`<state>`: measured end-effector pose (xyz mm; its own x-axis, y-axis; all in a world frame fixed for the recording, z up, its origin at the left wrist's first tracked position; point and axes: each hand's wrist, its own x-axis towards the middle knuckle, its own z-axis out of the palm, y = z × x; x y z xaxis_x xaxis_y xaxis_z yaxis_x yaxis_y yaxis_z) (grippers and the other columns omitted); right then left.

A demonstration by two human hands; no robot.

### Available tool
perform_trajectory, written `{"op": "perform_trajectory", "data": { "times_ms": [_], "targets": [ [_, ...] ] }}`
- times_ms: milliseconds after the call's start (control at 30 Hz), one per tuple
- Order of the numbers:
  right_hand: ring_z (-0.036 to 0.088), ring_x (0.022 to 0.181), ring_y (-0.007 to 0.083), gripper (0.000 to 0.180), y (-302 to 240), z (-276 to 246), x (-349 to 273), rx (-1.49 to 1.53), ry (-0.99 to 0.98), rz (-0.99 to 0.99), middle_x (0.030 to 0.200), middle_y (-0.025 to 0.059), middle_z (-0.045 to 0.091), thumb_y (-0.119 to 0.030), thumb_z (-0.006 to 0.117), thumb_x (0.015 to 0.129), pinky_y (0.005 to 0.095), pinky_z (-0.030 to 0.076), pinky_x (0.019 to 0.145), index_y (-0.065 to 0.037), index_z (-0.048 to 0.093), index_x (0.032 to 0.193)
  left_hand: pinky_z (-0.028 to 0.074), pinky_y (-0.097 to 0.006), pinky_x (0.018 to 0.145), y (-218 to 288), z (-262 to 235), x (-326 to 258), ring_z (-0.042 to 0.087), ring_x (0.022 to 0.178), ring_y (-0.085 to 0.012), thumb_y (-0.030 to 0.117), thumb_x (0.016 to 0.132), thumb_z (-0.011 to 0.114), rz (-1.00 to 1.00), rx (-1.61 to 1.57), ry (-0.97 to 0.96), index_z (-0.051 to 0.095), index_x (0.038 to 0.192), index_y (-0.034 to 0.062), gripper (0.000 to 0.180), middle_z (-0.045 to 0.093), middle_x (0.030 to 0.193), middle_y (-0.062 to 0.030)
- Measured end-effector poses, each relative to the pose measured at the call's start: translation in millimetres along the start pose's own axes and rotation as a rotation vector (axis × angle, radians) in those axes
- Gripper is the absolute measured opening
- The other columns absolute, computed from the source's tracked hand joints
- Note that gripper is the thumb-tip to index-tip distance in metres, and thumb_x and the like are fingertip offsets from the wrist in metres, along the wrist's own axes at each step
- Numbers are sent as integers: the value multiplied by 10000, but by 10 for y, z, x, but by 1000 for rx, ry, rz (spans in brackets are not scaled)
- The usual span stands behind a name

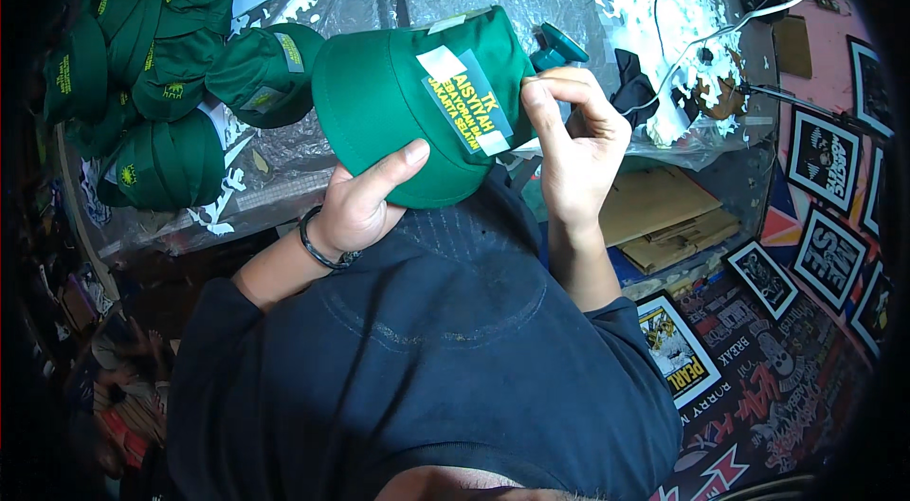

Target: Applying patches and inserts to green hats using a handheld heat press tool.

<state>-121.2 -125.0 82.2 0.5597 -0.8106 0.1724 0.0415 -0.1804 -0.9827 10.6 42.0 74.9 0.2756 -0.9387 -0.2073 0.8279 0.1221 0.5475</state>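
Green hat point(365, 74) is at approx 12 o'clock in view, held up in front of the dark shirt point(436, 340), brim end toward its 8 o'clock, crown toward 2.

L hand point(365, 207) is part-closed on the brim at the hat's 6 o'clock: thumb on top, fingers underneath & mostly hidden. R hand point(580, 136) is at the hat's 3 o'clock, thumb & forefinger tips nearly together at the crown edge, other fingers curled; can't tell if they've got cloth, film or just touch.

Clear film point(466, 84) lies over yellow lettering mid-hat, white strips at its 11 & 5 o'clock ends. Step in hand is prob. finger work at the crown edge, film still on. Next move prob. calls for a firm L grip on the brim & a fine R pinch, w/o creasing the lettering.

More green hats point(171, 84) are piled at 10 o'clock; white scraps point(654, 3) lie at 1–2 o'clock.
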Motion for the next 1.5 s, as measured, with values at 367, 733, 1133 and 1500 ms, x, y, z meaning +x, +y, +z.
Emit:
{"op": "perform_trajectory", "data": {
  "times_ms": [367,733,1133,1500],
  "targets": [
    [625,863,180,157,20,12,56,-167,8,-152,898,96,674,19,787,770,304,478,813,-8,704,901,465,-394,1063,-99,46,21,555,1255,-235,-5,1006,467,31,-81,18,449,1394,-12,389,564,1337,-135],
    [640,917,164,150,-119,-32,150,-167,-6,-112,958,102,697,-2,727,830,316,483,892,23,683,971,486,-333,1008,-156,47,-67,583,1188,-176,12,1007,505,33,35,86,520,1330,-18,324,592,1294,-104],
    [566,815,118,111,-223,-175,247,-323,-174,-35,855,52,653,-67,719,855,262,455,786,8,666,918,491,-330,996,-182,37,-155,585,1176,-165,57,1010,541,-60,46,56,542,1310,-13,309,603,1275,-90],
    [595,818,92,117,-192,-293,267,-181,-340,78,825,40,678,-83,731,872,251,471,774,21,679,881,496,-353,1001,-120,42,-135,589,1177,-183,42,997,547,-115,78,46,532,1318,-19,327,599,1281,-102]
  ]
}}
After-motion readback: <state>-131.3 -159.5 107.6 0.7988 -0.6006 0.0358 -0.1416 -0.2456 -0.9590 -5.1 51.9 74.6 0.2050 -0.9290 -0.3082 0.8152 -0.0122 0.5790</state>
